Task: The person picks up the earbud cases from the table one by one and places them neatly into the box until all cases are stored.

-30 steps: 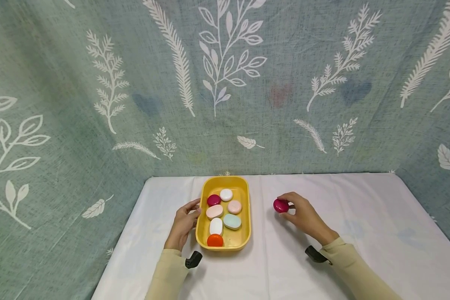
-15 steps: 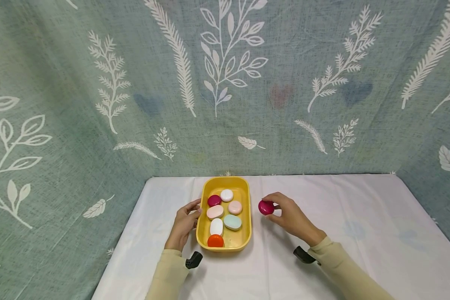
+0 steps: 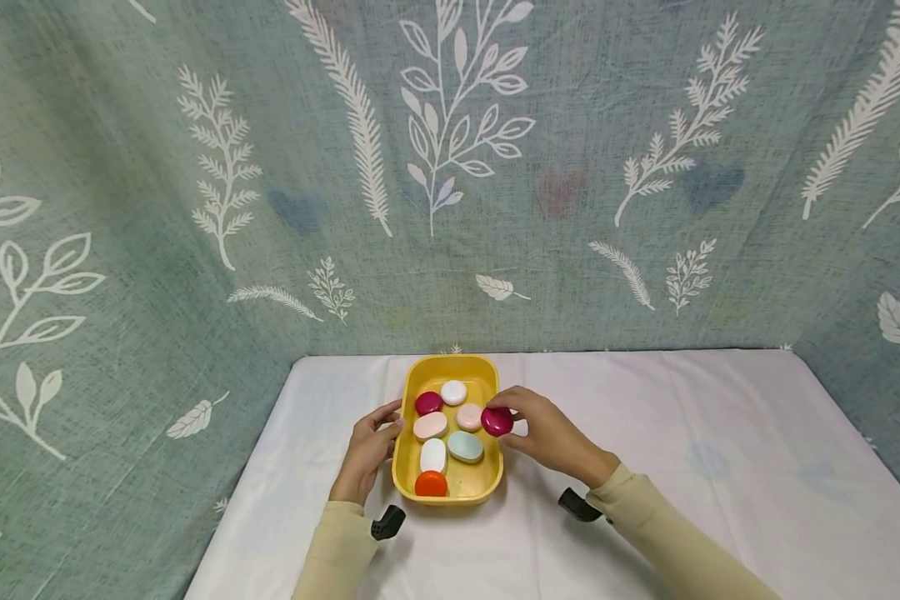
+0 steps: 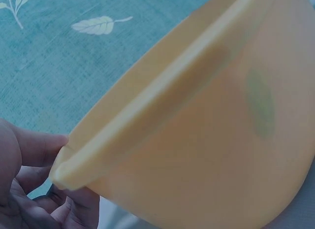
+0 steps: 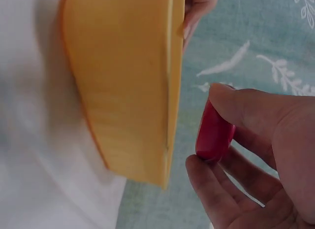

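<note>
My right hand pinches a round crimson bar of soap between thumb and fingers, over the right rim of a yellow plastic basin. In the right wrist view, the crimson soap is apart from the basin wall. My left hand grips the basin's left rim, thumb on the edge and fingers below, as the left wrist view shows. Inside lie several soaps: another crimson one, white ones, pink ones, a pale green one and an orange one.
A white cloth covers the table under the basin. Behind and to the sides hangs a green-grey curtain with white leaf prints. Each wrist wears a small black camera.
My right hand has moved left with the crimson soap, from the cloth beside the basin to over its right rim. My left hand has stayed at the left rim.
</note>
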Tool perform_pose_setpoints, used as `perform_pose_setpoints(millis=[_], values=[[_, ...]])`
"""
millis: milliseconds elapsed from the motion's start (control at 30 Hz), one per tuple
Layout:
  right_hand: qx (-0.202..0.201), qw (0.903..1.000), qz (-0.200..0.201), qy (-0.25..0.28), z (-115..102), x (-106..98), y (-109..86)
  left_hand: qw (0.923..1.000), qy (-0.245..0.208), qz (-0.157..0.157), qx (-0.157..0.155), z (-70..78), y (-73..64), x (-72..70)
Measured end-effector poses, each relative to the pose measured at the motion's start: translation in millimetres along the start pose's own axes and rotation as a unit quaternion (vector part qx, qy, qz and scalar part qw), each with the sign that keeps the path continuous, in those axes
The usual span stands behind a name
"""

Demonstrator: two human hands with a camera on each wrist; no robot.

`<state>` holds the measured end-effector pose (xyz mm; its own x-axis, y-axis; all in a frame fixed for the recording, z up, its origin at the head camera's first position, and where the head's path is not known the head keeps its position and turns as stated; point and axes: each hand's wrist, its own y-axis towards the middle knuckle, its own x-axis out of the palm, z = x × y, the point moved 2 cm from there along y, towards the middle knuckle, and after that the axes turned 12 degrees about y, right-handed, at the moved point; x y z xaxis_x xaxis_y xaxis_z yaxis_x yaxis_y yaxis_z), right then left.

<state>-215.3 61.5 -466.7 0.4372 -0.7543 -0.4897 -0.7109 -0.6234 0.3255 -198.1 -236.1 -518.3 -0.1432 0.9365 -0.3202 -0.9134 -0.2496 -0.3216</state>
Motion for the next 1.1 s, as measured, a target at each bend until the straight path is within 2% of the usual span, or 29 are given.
perform_pose_setpoints(millis=[233,567,700,867,1100], values=[[-0.006,0.9987,-0.05,-0.008,-6,13,13.0,1.0,0.006,-0.003,0.005,-1.2,0.0,0.4],[0.01,0.9918,-0.123,-0.034,-12,28,32.3,1.0,0.006,0.002,0.003,0.0,-0.9,0.7],[0.011,0.9868,-0.156,-0.042,-12,33,38.7,0.9999,0.006,0.004,0.008,-0.3,-2.1,0.6],[0.034,0.9785,-0.197,-0.051,-14,37,44.5,0.9999,0.001,-0.001,0.013,-1.1,-2.9,0.9],[0.044,0.9678,-0.232,-0.088,-16,45,52.2,1.0,0.003,-0.002,0.008,-0.3,-3.4,-0.1]])
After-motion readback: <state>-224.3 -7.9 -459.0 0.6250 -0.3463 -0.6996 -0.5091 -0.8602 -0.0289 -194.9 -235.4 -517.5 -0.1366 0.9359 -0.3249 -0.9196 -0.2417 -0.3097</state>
